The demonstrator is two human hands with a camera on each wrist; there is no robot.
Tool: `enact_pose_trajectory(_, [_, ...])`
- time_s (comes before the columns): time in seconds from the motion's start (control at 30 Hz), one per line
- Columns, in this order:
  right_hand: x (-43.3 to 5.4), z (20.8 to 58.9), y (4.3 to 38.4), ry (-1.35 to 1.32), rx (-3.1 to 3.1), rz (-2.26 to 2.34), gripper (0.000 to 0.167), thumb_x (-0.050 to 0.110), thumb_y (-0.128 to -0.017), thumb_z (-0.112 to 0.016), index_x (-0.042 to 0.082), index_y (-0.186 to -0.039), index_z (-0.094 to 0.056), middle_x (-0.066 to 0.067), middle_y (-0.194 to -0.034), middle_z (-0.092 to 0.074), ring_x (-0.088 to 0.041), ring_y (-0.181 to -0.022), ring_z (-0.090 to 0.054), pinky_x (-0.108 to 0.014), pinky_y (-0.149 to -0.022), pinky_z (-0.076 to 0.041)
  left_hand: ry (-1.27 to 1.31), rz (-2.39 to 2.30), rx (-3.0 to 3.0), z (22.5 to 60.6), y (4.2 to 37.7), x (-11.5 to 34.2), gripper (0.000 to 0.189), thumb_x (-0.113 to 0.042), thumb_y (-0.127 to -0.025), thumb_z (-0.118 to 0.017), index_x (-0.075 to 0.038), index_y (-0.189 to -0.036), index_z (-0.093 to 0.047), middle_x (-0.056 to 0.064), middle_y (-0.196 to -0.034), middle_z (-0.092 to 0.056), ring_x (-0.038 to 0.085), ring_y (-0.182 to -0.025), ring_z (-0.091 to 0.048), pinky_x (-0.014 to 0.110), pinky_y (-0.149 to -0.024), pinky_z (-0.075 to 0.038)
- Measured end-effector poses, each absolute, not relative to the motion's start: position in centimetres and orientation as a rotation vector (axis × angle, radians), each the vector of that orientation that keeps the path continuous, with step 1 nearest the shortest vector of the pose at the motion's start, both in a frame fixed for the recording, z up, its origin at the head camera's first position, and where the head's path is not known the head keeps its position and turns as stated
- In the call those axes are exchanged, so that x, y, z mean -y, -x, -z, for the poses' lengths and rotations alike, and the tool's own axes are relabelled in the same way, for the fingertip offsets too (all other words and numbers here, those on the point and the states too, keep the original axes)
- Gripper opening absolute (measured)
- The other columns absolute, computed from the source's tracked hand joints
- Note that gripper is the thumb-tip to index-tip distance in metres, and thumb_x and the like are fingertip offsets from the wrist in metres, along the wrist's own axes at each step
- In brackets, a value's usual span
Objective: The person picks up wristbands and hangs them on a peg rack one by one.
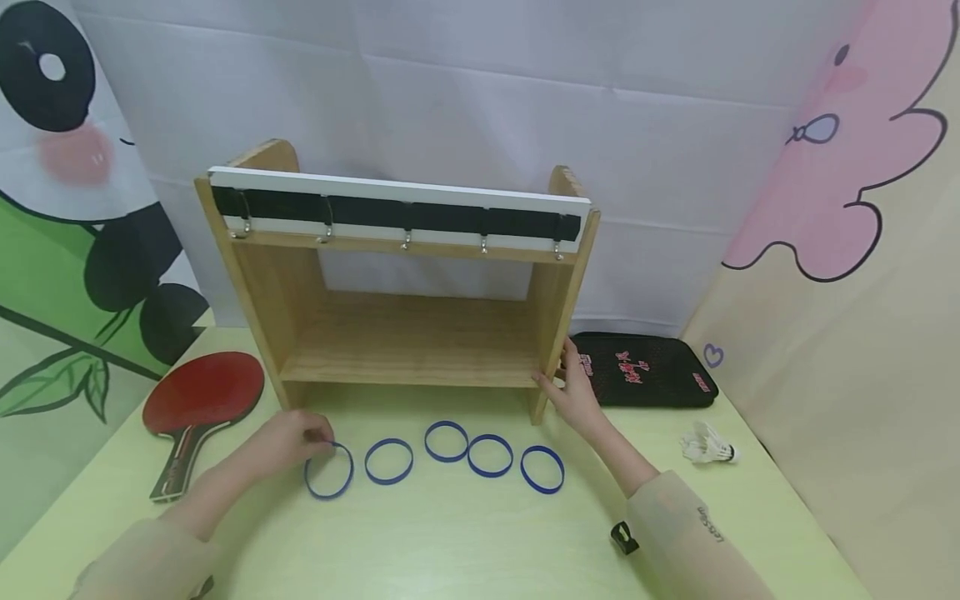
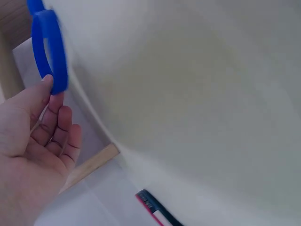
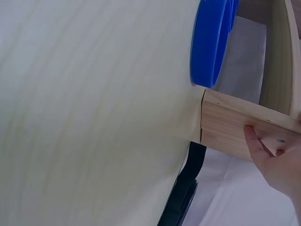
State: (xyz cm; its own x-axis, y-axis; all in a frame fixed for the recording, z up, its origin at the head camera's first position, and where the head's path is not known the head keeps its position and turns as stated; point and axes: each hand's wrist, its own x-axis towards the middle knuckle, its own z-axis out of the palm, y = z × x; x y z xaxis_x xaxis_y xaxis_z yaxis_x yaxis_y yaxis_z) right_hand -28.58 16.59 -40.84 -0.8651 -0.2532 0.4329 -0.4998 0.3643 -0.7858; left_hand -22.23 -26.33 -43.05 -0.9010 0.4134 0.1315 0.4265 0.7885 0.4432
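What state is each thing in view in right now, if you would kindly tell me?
Left hand: pinching the leftmost blue ring
Right hand: holding the right side of the wooden rack
Other four blue rings: lying on the table
Wooden rack: upright
Five hooks: bare
Paddle: lying red side up
Black case: closed
Shuttlecock: lying on its side

Pale table (image 1: 450,550), creased white backdrop (image 1: 480,108), cartoon face (image 1: 78,154) at left, pink cartoon figure (image 1: 817,192) at right
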Motion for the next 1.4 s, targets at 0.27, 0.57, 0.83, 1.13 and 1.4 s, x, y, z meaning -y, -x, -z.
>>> enact_pose_trajectory(0.27, [-16.2,39.3,27.4,-0.670,2.419,-1.536,0.074,0.000,-0.091,-0.058,-0.004,-0.146,-0.009,-0.035,-0.139,-0.032,-0.051,-0.112,-0.051,-0.051,-0.080,-0.053,0.540,0.729,2.985,40.2,21.9,26.4,0.006,-0.012,-0.081,-0.073,-0.013,-0.085,-0.068,-0.008,-0.077,-0.063,0.013,-0.075,-0.056,0.023,-0.060,-0.048])
enact_pose_trajectory(0.57, [-16.2,39.5,27.4,-0.641,2.414,-1.579,0.073,0.002,-0.092,-0.058,0.000,-0.147,-0.010,-0.034,-0.141,-0.031,-0.052,-0.115,-0.049,-0.052,-0.082,-0.052,0.454,0.699,2.932,35.6,21.1,26.5,0.015,-0.021,-0.081,-0.074,-0.013,-0.092,-0.067,-0.004,-0.081,-0.065,0.015,-0.076,-0.057,0.024,-0.057,-0.048])
enact_pose_trajectory(0.83, [-16.2,39.5,27.2,-0.642,2.415,-1.586,0.074,0.001,-0.091,-0.058,0.000,-0.147,-0.010,-0.034,-0.140,-0.031,-0.052,-0.115,-0.049,-0.052,-0.081,-0.052,0.458,0.650,2.752,31.2,20.3,27.2,0.015,-0.022,-0.082,-0.074,-0.012,-0.092,-0.070,-0.001,-0.081,-0.067,0.017,-0.073,-0.057,0.024,-0.056,-0.046])
enact_pose_trajectory(1.13, [-16.3,39.5,27.2,-0.615,2.420,-1.598,0.073,0.002,-0.092,-0.058,0.000,-0.147,-0.009,-0.034,-0.142,-0.029,-0.052,-0.117,-0.047,-0.053,-0.083,-0.052,0.267,0.686,2.508,25.4,19.1,28.2,0.019,-0.024,-0.083,-0.073,-0.014,-0.099,-0.070,0.004,-0.088,-0.067,0.001,-0.078,-0.049,0.017,-0.054,-0.041])
enact_pose_trajectory(1.4, [-16.2,39.5,27.3,-0.622,2.425,-1.599,0.074,0.002,-0.092,-0.058,0.000,-0.147,-0.009,-0.033,-0.142,-0.029,-0.051,-0.117,-0.048,-0.053,-0.083,-0.051,0.084,0.809,2.330,21.8,19.3,29.0,0.028,-0.030,-0.087,-0.068,-0.008,-0.105,-0.067,-0.033,-0.082,-0.049,-0.011,-0.079,-0.045,0.004,-0.058,-0.036])
